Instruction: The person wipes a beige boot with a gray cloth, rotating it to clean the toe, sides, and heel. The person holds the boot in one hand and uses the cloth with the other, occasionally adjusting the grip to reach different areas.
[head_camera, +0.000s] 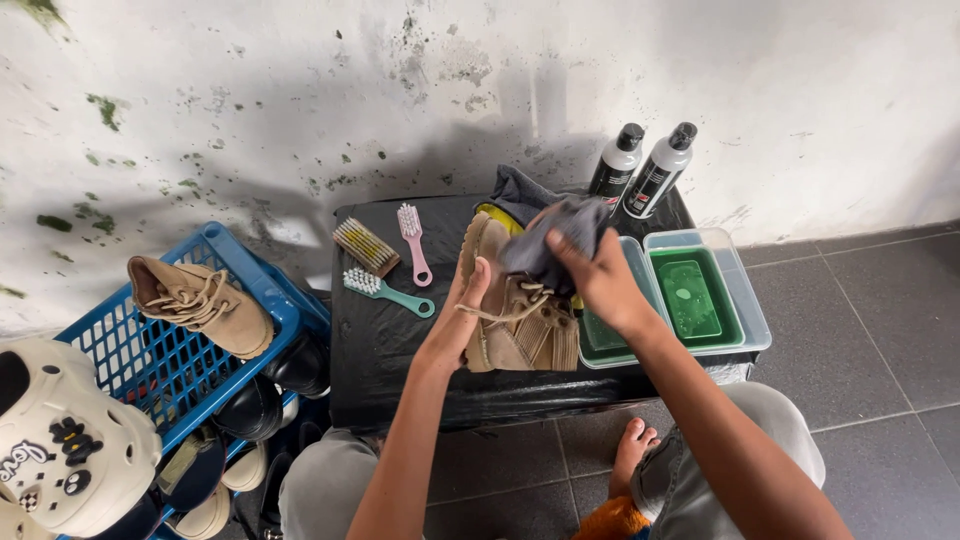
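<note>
Three brushes at centre, two spray bottles upper right, two tan boots, two clear tubs, one blue crate.

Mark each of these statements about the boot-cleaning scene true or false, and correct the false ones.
1. The right hand presses a grey cloth onto the tan boot. True.
2. The left hand holds a brush. False: it steadies the boot; three brushes lie on the black table.
3. Two bottles stand by the wall. True.
4. The blue crate holds no boot. False: another tan boot rests on it.
</note>
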